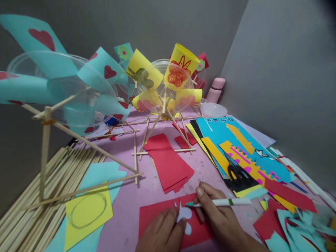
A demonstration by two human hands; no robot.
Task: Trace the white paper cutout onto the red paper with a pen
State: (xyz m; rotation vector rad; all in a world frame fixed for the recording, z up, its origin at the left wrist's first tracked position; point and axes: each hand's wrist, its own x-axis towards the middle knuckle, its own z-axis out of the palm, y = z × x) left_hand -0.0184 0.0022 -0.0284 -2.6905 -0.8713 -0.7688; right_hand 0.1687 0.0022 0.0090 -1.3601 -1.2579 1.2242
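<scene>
A red paper sheet (148,213) lies on the pink tabletop. On it rests a pale lavender butterfly-shaped paper cutout (186,213), partly hidden by fingers. My left hand (162,229) presses the cutout down against the sheet, its thumb and fingertips on the left half. My right hand (219,213) grips a white marker (238,202) with a green tip. The tip points left and sits close to the cutout's upper right edge; whether it touches the paper I cannot tell. More red paper strips (168,164) are stacked just beyond.
Stick-framed paper wheels stand behind, one yellow (165,89) and one blue (102,73). Wooden sticks (52,185) and a yellow square (89,213) with a drawn circle lie left. Black scissors (237,173), coloured sheets (217,126) and paper scraps (296,227) crowd the right.
</scene>
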